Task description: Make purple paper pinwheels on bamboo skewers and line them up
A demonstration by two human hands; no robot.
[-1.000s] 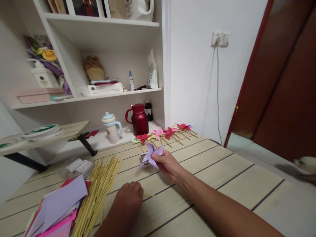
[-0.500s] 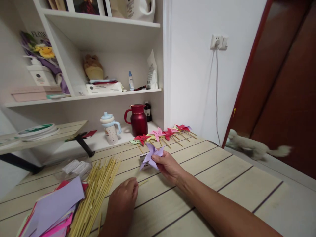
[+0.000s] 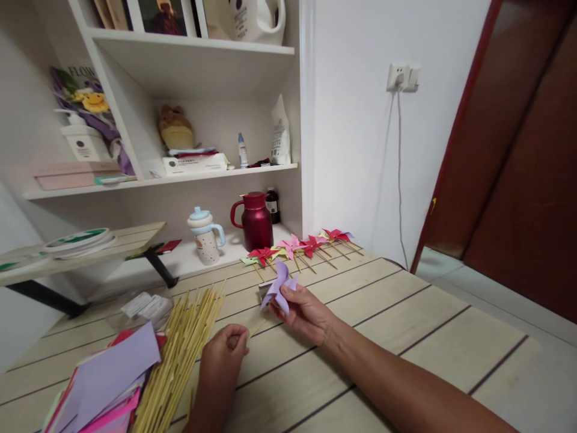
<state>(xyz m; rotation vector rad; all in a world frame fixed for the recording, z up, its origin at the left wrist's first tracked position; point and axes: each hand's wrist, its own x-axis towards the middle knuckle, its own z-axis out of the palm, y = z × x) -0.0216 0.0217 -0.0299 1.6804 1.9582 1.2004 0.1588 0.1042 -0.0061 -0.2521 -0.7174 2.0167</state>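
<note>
Lifted off the worktop (image 3: 406, 313), my left hand (image 3: 223, 355) now pinches a stick (image 3: 258, 328); my right hand (image 3: 306, 310) pinches the purple pinwheel (image 3: 279, 285) just above it

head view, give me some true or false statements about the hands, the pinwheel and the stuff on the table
1. The right hand holds a purple pinwheel above the table. True.
2. The left hand lies flat and open on the sheets of paper. False: it is closed on a thin stick beside the bundle of sticks.
3. A row of finished pinwheels lies at the far edge of the table. True.
4. The red jug stands on the table next to the sticks. False: it stands on the low white shelf behind the table.
5. The stack of coloured paper lies to the right of the sticks. False: it lies to their left.
</note>
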